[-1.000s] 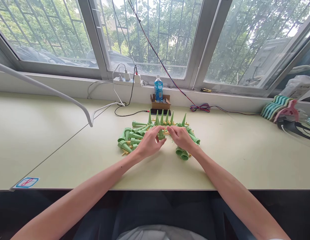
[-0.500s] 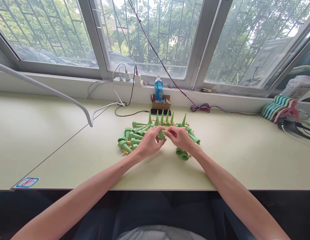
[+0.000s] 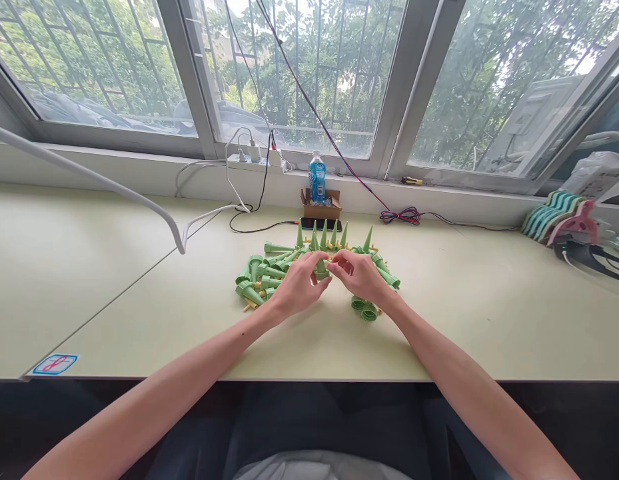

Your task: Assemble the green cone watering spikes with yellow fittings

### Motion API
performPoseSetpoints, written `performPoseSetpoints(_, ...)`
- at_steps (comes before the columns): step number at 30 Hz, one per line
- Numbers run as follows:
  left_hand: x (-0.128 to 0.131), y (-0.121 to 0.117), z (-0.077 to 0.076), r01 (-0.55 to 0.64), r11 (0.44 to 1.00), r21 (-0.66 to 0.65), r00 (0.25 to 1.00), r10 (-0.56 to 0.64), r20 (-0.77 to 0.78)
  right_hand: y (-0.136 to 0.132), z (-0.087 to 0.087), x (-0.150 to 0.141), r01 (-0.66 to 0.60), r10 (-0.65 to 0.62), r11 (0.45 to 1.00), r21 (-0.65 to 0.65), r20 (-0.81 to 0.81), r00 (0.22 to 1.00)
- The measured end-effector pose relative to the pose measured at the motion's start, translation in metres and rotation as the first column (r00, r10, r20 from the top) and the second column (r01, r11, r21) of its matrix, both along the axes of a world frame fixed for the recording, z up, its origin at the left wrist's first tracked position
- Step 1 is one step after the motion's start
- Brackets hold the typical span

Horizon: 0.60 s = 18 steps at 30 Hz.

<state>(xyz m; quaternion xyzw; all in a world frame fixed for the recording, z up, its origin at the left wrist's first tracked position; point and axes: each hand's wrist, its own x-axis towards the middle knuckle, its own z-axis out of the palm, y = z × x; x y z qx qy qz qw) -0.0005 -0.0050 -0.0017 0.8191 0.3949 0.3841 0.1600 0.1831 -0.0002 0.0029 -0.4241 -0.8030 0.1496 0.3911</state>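
My left hand (image 3: 300, 283) is closed around a green plastic plant-watering spike (image 3: 322, 268), holding it upright with the pointed end up. Close on its right, my right hand (image 3: 358, 275) pinches a small yellow valve (image 3: 330, 265) at the spike's side, mostly covered by the fingertips. Loose green spikes (image 3: 249, 291) lie in a heap to the left, with yellow valves (image 3: 250, 305) among them. Behind my hands stands a row of upright spikes (image 3: 334, 235). Two round green caps (image 3: 368, 312) rest beside my right wrist.
At the back, a blue-labelled bottle (image 3: 317, 179) stands in a small cardboard box (image 3: 321, 211), with a black phone (image 3: 321, 225) in front. A white cable or arm (image 3: 114, 180) crosses the left side. Coiled wire (image 3: 402, 215) and hangers (image 3: 559, 217) are to the right.
Both hands stay in nearly the same place. The fingers of my right hand have shifted slightly at the spike's side, and the yellow valve shows less.
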Motion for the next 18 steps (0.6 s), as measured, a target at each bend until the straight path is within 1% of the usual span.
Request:
performPoseSetpoints(3, 0.0003, -0.0008, 0.0011, -0.003, 1.000, -0.007, 1.000, 0.003, -0.003, -0.0004, 0.0003, -0.0004, -0.027, 0.027, 1.000, 0.013, -0.010, 1.000)
performPoseSetpoints(6, 0.0005, -0.0015, 0.0016, 0.001, 1.000, -0.016, 1.000, -0.001, 0.000, -0.0003, 0.0003, -0.0006, -0.038, 0.038, 0.999, -0.007, -0.019, 0.999)
performPoseSetpoints(11, -0.0001, -0.0015, 0.0006, 0.010, 1.000, -0.015, 1.000, -0.010, 0.004, -0.0002, 0.0000, -0.0005, -0.008, 0.008, 0.999, -0.034, 0.004, 1.000)
performPoseSetpoints(18, 0.0001, -0.0011, -0.0005, 0.010, 1.000, -0.020, 1.000, -0.010, 0.006, 0.0008, -0.0008, -0.0003, 0.014, -0.014, 0.999, -0.048, -0.003, 1.000)
